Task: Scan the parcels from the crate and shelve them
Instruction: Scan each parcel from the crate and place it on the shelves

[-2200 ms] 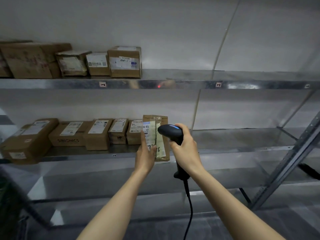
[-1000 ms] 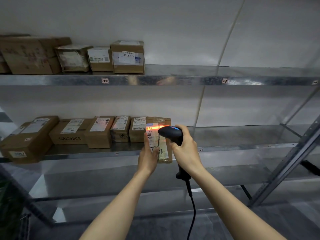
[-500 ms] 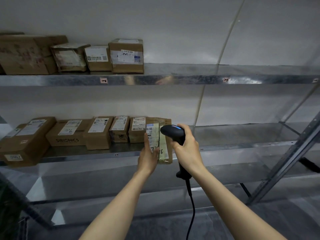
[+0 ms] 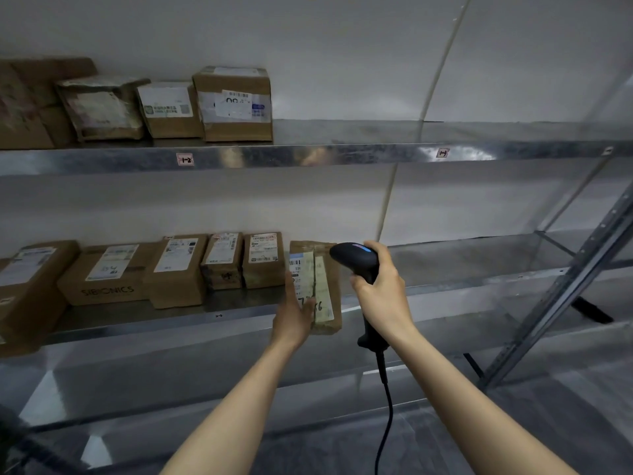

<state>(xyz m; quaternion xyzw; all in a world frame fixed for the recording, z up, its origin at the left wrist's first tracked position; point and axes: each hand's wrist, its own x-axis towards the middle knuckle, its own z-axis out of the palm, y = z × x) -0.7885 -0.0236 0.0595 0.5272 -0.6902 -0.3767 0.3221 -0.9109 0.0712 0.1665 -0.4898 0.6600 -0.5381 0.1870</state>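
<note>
While clutching flat brown cardboard parcel [image 4: 323,269] in left hand [image 4: 293,320] and black corded scanner [image 4: 354,258] in right hand [image 4: 380,291], seems at shelving; needs sliding onto grey metal shelf [image 4: 445,286].

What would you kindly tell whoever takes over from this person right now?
Left hand: holds a parcel upright, label towards the camera, in front of the middle shelf edge, just right of the boxes there.
Right hand: grips the corded scanner, head aimed at the parcel's label; no scan light shows.
Done: a row of boxes stands on the middle shelf, more on the top shelf.
Left: confirm this parcel's scan, set it beside the row, then fetch more from the crate, which is out of view.
</note>
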